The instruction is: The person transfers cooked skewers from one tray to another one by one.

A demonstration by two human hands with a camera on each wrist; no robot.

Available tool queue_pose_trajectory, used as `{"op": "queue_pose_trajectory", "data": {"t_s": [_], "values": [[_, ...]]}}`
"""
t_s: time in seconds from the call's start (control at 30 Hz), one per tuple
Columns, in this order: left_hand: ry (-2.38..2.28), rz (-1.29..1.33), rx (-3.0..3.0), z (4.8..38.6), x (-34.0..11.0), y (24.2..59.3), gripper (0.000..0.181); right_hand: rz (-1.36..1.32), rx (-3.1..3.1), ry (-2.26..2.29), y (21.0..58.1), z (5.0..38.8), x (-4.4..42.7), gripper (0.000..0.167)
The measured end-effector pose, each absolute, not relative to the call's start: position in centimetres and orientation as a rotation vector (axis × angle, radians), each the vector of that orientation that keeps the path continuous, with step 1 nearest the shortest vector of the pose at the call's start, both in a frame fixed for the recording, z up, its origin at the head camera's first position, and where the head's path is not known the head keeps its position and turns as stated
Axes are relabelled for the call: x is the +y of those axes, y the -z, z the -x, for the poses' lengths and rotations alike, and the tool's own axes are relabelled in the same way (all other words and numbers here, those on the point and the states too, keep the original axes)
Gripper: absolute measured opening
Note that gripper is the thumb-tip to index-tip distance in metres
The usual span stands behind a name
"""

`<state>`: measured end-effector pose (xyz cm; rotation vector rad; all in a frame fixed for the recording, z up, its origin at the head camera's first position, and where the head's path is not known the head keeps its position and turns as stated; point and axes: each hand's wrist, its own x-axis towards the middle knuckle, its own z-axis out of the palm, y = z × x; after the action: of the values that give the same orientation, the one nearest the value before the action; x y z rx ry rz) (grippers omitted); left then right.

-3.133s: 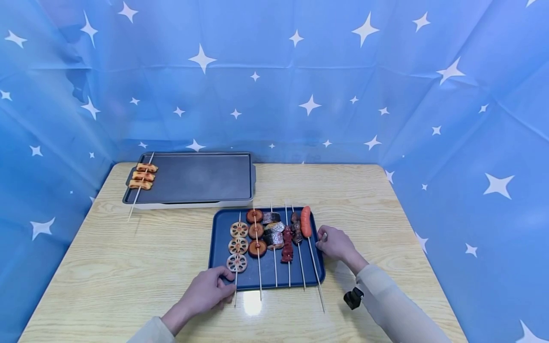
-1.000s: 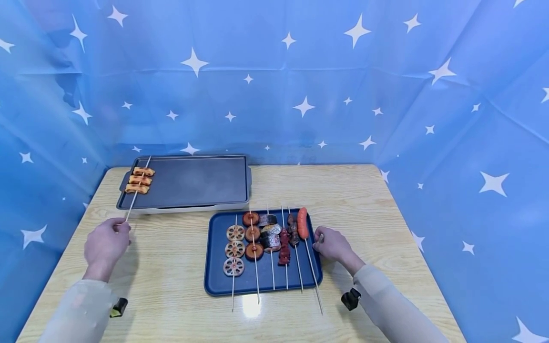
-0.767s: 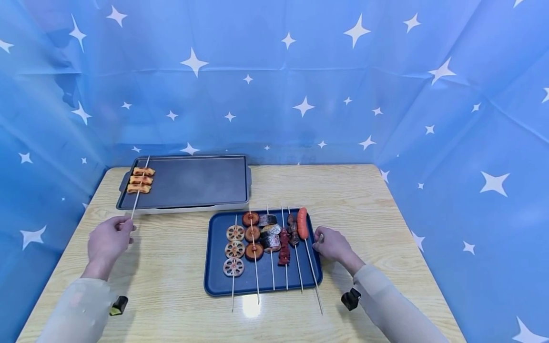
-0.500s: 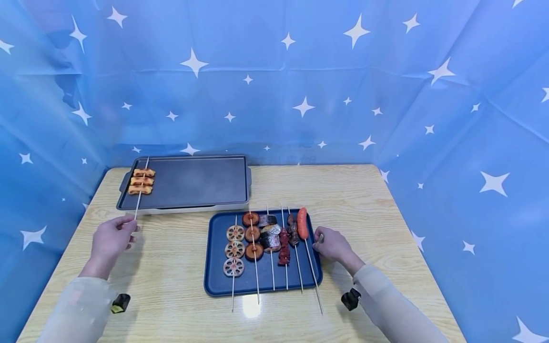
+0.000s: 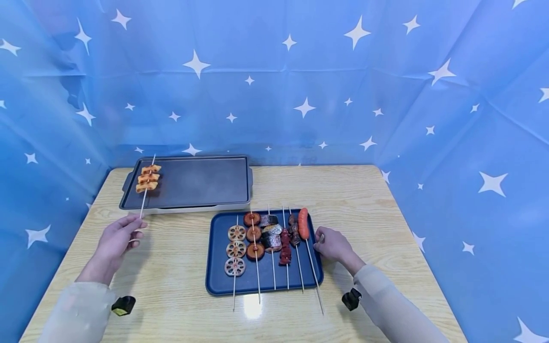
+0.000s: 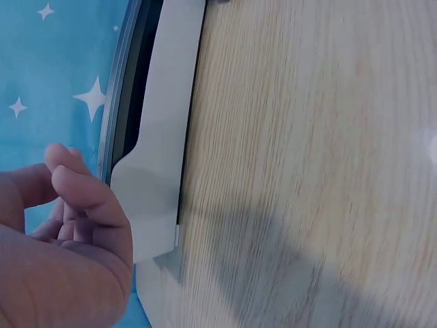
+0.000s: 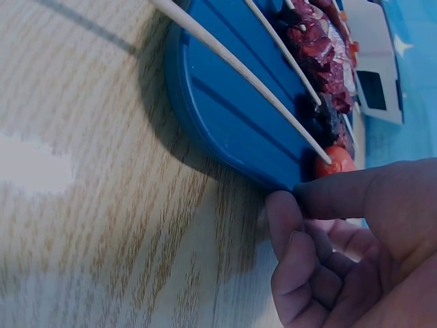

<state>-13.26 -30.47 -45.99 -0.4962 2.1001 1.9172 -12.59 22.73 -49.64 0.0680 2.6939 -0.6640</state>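
Observation:
My left hand [image 5: 116,243] pinches the lower stick end of a skewer [image 5: 147,178] with three golden-brown, browned pieces, at the left end of the dark griddle [image 5: 201,181]. In the left wrist view, thumb and fingertips meet beside the griddle's pale side; the stick does not show there. My right hand [image 5: 336,245] pinches the right rim of the blue tray [image 5: 220,281], thumb on the edge with fingers curled below. On the tray lie lotus root slices [image 5: 236,250], mushrooms [image 5: 254,233], fish pieces [image 5: 271,233], red meat [image 5: 285,247], dark meat [image 5: 294,228] and a sausage [image 5: 303,224], all skewered.
The griddle stands at the back left of the wooden table [image 5: 364,200], behind the tray. Several skewer sticks stick out over the tray's front edge. A blue curtain [image 5: 274,119] with white stars closes off the back and sides.
My left hand has left the tray's front left and taken the golden-brown skewer's stick. The skewer has shifted slightly right on the griddle and its pieces now tilt. The right hand stays at the rim.

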Motion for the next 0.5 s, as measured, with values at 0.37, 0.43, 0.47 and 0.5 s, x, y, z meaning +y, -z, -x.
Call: {"op": "queue_pose_trajectory", "data": {"t_s": [0.37, 0.43, 0.47, 0.5], "values": [[-1.964, 0.339, 2.077, 12.3, -28.3, 46.0, 0.004, -0.071, 2.695, 0.661, 49.7, 12.7, 22.8, 0.012], [-1.934, 0.323, 2.098, 12.2, -27.7, 45.9, 0.005, -0.072, 2.695, 0.658, 49.7, 12.7, 22.8, 0.012], [-1.920, 0.318, 2.105, 12.1, -27.5, 45.9, 0.006, -0.069, 2.697, 0.656, 49.7, 12.7, 22.8, 0.012], [-1.905, 0.309, 2.114, 11.9, -27.2, 45.9, 0.007, -0.070, 2.697, 0.653, 49.6, 12.7, 22.7, 0.012]]}}
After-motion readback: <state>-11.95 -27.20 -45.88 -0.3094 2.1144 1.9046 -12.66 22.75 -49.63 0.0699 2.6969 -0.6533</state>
